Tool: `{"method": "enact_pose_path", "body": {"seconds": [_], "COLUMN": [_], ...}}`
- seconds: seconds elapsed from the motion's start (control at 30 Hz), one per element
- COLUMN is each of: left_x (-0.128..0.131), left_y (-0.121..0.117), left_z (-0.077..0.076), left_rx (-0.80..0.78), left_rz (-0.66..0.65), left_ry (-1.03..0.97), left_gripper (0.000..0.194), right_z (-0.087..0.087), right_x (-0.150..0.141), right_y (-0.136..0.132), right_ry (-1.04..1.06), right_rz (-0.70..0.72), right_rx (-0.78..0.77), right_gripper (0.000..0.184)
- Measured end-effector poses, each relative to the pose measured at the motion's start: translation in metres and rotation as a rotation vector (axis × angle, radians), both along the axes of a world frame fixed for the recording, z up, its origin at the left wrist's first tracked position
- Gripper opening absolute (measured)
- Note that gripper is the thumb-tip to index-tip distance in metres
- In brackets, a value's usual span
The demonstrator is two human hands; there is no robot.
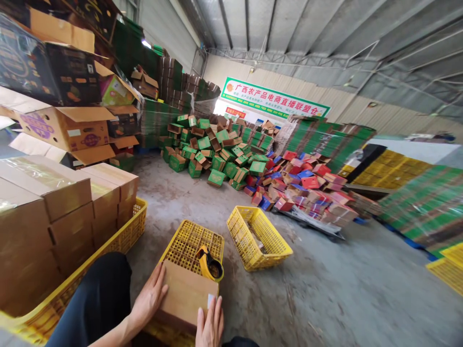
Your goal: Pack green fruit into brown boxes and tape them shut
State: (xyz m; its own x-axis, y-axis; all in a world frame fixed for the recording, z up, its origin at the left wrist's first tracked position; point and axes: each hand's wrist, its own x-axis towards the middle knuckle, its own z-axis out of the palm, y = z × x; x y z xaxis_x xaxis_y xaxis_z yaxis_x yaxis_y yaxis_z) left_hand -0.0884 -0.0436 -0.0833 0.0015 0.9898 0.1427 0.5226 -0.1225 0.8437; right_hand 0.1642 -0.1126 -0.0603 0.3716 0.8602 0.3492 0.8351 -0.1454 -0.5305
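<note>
A small brown cardboard box [187,295] lies closed in front of me, with a small white label on its right edge. My left hand [150,294] grips its left side, fingers close together along the edge. At the lower right corner, beside the label, my right hand [211,323] holds the box with fingers extended. Just beyond the box, a yellow and black tape dispenser [207,260] rests on an upturned yellow plastic crate [186,237]. The box's underside is hidden.
To my left, a yellow crate [139,221] holds stacked brown boxes [70,193]. Another yellow crate [258,241] stands ahead on the floor. Farther back lie piles of green cartons [217,177] and red and blue cartons [310,183]. Bundled green cardboard [423,202] stands right.
</note>
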Motion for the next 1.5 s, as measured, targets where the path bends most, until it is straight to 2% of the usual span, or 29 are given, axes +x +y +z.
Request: {"method": "enact_pose_path", "body": {"seconds": [0.17, 0.3, 0.47, 0.63, 0.8, 1.0, 1.1, 1.27, 1.37, 1.5], "left_x": [0.018, 0.039, 0.053, 0.039, 0.015, -0.01, -0.016, -0.009, -0.001, 0.005], "left_y": [-0.027, -0.042, -0.049, -0.042, -0.034, -0.03, -0.032, -0.034, -0.032, -0.027], "left_z": [-0.009, -0.007, -0.003, 0.005, 0.021, 0.032, 0.033, 0.032, 0.029, 0.021], "left_rx": [0.414, 0.496, 0.471, 0.452, 0.404, 0.302, 0.241, 0.163, 0.135, 0.139], "left_rz": [0.003, -0.054, -0.161, -0.253, -0.325, -0.261, -0.255, -0.268, -0.251, -0.259], "left_ry": [0.476, 0.578, 0.596, 0.605, 0.584, 0.583, 0.584, 0.576, 0.595, 0.611], "left_gripper": [0.07, 0.074, 0.063, 0.059, 0.057, 0.055, 0.061, 0.085, 0.089, 0.091], "right_z": [-0.003, 0.004, 0.001, -0.003, 0.008, 0.027, 0.029, 0.025, 0.025, 0.024], "right_x": [-0.01, -0.022, -0.045, -0.066, -0.054, -0.029, -0.022, -0.03, -0.041, -0.057], "right_y": [-0.002, -0.003, 0.0, 0.003, -0.007, -0.025, -0.029, -0.025, -0.02, -0.014], "right_ry": [-0.19, -0.292, -0.328, -0.303, -0.344, -0.309, -0.283, -0.313, -0.344, -0.363], "right_rz": [-0.069, -0.027, 0.084, 0.168, 0.243, 0.136, 0.1, 0.036, 0.051, 0.144], "right_rx": [-0.079, -0.164, -0.21, -0.214, -0.193, -0.231, -0.226, -0.258, -0.287, -0.307], "right_gripper": [0.085, 0.072, 0.06, 0.055, 0.063, 0.082, 0.088, 0.091, 0.082, 0.065]}}
